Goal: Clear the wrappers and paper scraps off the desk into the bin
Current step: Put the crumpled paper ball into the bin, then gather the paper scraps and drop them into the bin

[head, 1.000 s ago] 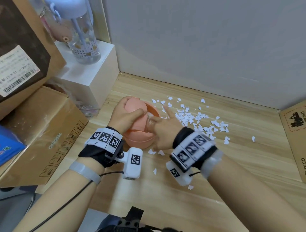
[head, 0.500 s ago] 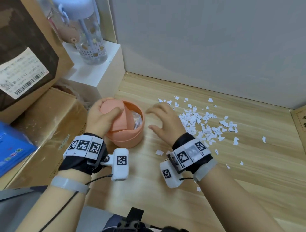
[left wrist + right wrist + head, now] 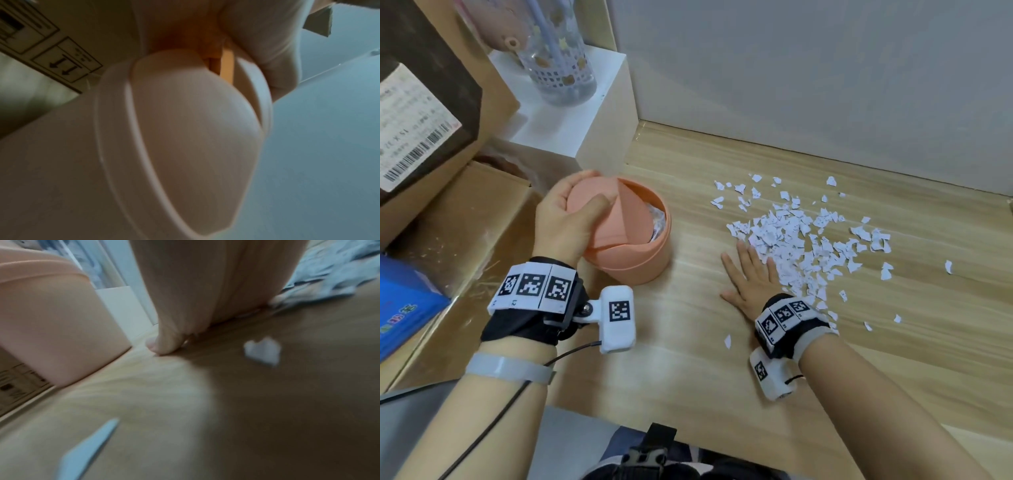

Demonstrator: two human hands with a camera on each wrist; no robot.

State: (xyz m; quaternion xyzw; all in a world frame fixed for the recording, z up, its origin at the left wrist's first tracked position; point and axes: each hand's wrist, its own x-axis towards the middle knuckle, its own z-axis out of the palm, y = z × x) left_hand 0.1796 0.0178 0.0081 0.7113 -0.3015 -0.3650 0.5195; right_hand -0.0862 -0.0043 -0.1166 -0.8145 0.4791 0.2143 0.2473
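Right hand (image 3: 751,279) has moved off the bin (image 3: 635,255), flat, fingers straight, by the scraps (image 3: 801,240), prob. to sweep; left hand (image 3: 566,222) grips lid (image 3: 599,212) tilted w/ opening facing right.

Wooden desk (image 3: 688,377) with scraps (image 3: 801,240), bin (image 3: 640,260)

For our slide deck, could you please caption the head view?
Left hand holds the pink bin's swing lid open; right hand lies flat beside paper scraps.

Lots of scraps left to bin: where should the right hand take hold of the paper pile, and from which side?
Probably at the pile's dense left-centre, from its bin-side edge, where the right hand lies flat. The scraps are loose and flat on the desk, so rake them together, then pinch.
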